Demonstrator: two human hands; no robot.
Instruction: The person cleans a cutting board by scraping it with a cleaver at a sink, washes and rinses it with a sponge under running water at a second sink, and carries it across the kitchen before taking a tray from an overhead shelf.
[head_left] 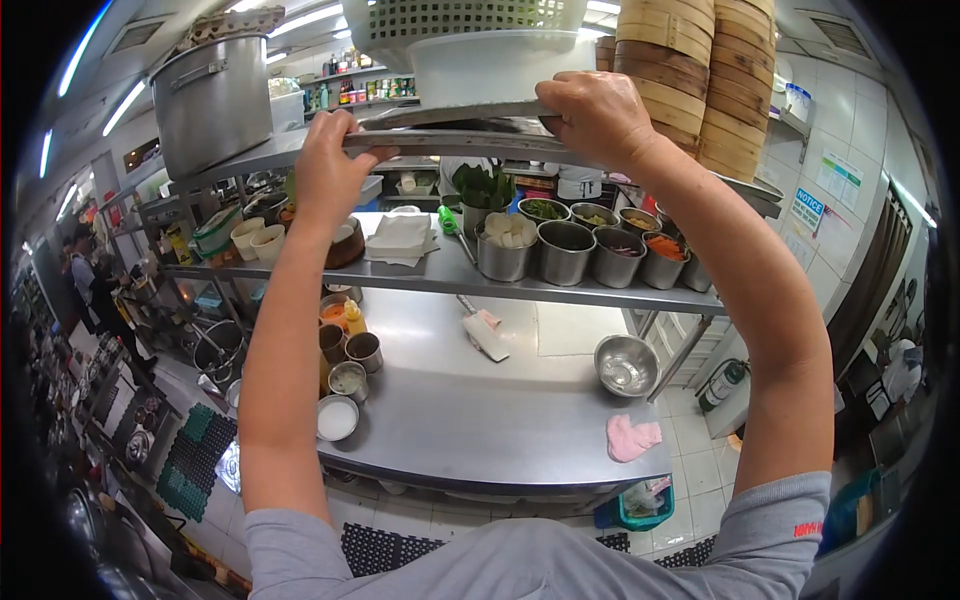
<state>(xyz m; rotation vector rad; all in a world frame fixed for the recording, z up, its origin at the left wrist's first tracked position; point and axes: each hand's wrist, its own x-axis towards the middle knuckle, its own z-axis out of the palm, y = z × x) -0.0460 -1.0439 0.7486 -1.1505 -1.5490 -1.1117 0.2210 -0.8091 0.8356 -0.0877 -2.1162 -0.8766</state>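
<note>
Both my arms are raised to the top shelf. My left hand point(338, 160) is closed on the left end of a flat metal tray point(455, 143), its thumb along the near edge. My right hand point(598, 115) is closed at the right end of the stacked flat metal pieces, knuckles up. Right behind them stand a white plastic tub point(500, 70) and a perforated basket point(465, 25). Bamboo steamers point(664, 70) rise in stacks to the right of my right hand, and a large metal pot point(212, 105) stands left of my left hand.
The middle shelf point(420, 270) holds metal containers of vegetables point(503, 250) and white paper sheets point(398, 238). On the steel counter point(450, 420) are a cleaver point(487, 338), a metal bowl point(627, 366), a pink cloth point(632, 438) and several small pots. People point(95, 280) stand far left.
</note>
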